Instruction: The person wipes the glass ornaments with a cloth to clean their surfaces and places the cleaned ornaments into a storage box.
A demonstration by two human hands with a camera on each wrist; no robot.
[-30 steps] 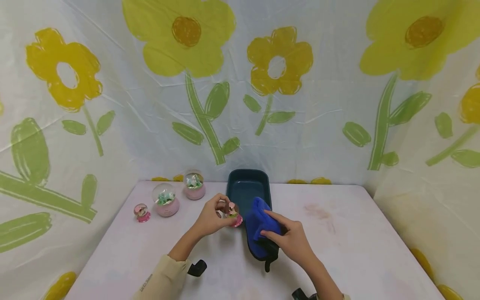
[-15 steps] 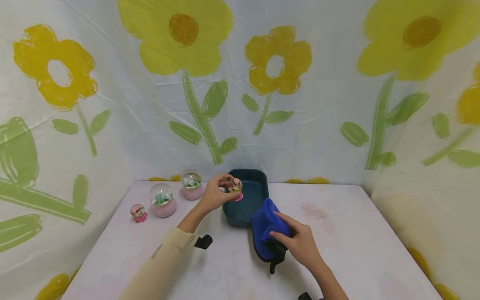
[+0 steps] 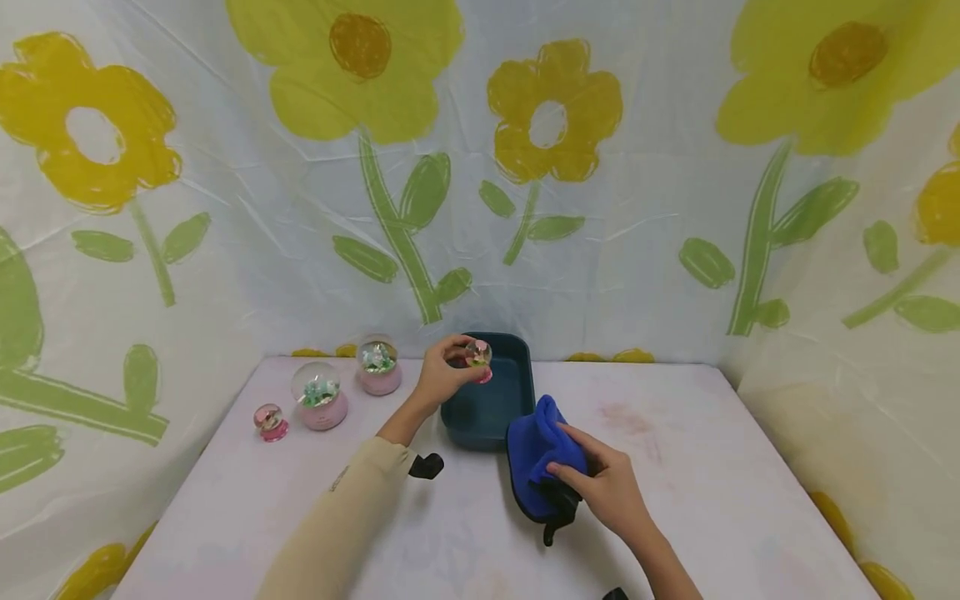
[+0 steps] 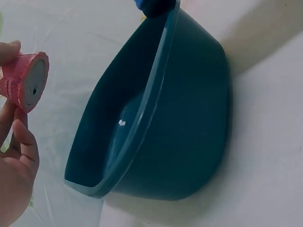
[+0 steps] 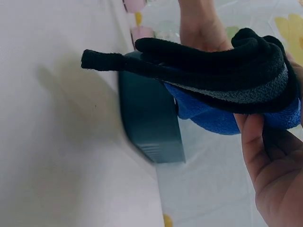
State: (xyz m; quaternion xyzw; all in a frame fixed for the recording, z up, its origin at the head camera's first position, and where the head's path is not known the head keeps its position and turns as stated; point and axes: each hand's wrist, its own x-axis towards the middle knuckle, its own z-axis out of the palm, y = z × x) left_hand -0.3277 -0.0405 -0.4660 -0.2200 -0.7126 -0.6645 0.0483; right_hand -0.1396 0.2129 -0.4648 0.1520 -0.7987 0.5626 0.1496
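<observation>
My left hand point(image 3: 438, 377) pinches a small snow globe point(image 3: 480, 358) with a pink base, above the dark teal tub point(image 3: 459, 429). In the left wrist view, the globe's round underside point(image 4: 37, 84) shows, apart from the tub's rim. My right hand point(image 3: 611, 483) holds a folded blue cloth point(image 3: 543, 458) between thumb and fingers, in front of the tub's right corner. In the right wrist view, a black and grey layer point(image 5: 227, 71) of the cloth and its black hanging loop point(image 5: 102, 60) are visible. Part of the tub's inside is hidden by the left hand.
At the table's left stand a small pink snow globe point(image 3: 270, 422), a larger one point(image 3: 320, 396) and another point(image 3: 378, 365) behind it. A flower-printed sheet point(image 3: 600, 275) rises behind the table point(image 3: 675, 467). A black wrist mount point(image 3: 427, 466) juts from the left sleeve.
My left hand has carried the small snow globe away from the cloth, forward and up over the tub. The right hand with the cloth has shifted slightly right.
</observation>
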